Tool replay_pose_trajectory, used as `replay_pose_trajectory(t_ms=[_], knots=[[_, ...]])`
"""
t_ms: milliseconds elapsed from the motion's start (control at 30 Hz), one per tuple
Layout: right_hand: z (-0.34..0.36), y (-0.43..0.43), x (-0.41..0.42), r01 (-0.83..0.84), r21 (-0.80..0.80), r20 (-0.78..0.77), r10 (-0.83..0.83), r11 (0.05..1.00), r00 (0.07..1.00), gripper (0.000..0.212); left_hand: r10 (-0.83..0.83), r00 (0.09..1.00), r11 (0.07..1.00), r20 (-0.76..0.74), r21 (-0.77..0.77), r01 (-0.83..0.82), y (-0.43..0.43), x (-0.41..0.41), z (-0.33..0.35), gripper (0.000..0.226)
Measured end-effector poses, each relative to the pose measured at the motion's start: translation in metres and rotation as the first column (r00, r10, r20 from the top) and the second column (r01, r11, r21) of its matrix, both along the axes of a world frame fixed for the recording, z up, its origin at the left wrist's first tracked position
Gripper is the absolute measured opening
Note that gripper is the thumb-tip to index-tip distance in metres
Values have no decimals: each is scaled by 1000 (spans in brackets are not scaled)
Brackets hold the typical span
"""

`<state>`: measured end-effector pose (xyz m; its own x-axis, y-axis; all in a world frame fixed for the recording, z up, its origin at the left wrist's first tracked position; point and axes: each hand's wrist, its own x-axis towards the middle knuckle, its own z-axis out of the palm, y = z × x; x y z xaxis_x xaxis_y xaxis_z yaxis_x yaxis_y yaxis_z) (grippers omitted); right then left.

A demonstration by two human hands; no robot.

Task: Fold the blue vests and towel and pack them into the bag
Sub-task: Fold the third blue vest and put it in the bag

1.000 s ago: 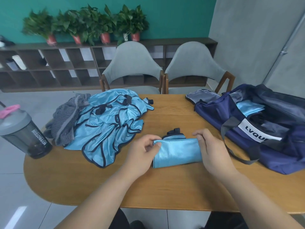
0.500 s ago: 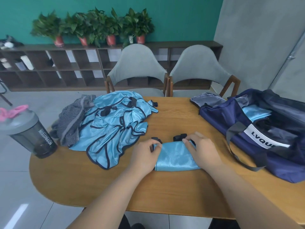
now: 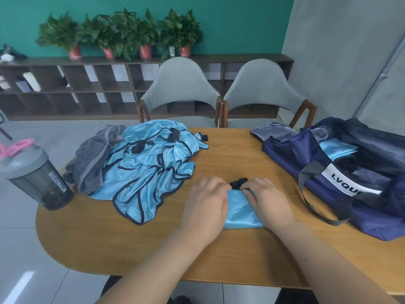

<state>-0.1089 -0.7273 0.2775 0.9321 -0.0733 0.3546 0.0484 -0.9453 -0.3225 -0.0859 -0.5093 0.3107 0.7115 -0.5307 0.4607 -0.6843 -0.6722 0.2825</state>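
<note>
A folded blue vest [image 3: 240,212] with a black strap [image 3: 237,183] at its far edge lies on the wooden table [image 3: 230,150] in front of me. My left hand [image 3: 206,202] lies flat on its left half and presses it down. On the right half, my right hand [image 3: 269,201] pinches the far edge by the strap with curled fingers. A heap of unfolded blue vests [image 3: 149,167] lies to the left, with a grey striped towel [image 3: 94,156] against it. The open navy bag [image 3: 291,154] stands on the right, with a folded blue vest [image 3: 335,148] inside.
A grey shaker bottle [image 3: 37,178] with a pink loop stands at the table's left edge. Two grey chairs [image 3: 179,88] are pushed in at the far side. The bag's grey strap [image 3: 315,207] hangs toward my right hand.
Both hands have moved inward from the folded vest's ends onto its top, covering most of it. The camera view has shifted slightly.
</note>
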Motion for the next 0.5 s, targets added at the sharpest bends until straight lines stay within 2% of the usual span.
replay_pose_trajectory(t_ms=[67,133,233,267,333,400,500], knots=[[-1,1,1,18,-40,17,-18,999,1000,12,-94,996,981,1,170,93,-9,-10,-14,43],[-1,2,-1,50,-118,37,-46,992,998,14,-48,993,956,-109,282,77,-8,-13,-28,56],[0,5,-5,130,-302,45,-122,945,992,7,1,986,942,-168,331,55,-2,-10,-34,64],[1,7,-7,150,-341,45,-143,928,989,19,-2,986,938,-168,341,60,-2,-9,-33,66],[2,15,-14,125,-322,62,-111,938,992,41,-8,983,936,-181,344,71,-2,-7,-30,70],[-2,23,-23,31,-259,45,-20,965,999,44,-5,986,943,-168,328,60,2,-3,-31,74],[-14,28,-36,-66,-180,-156,37,981,987,59,-5,981,944,-193,323,68,10,2,-38,77]])
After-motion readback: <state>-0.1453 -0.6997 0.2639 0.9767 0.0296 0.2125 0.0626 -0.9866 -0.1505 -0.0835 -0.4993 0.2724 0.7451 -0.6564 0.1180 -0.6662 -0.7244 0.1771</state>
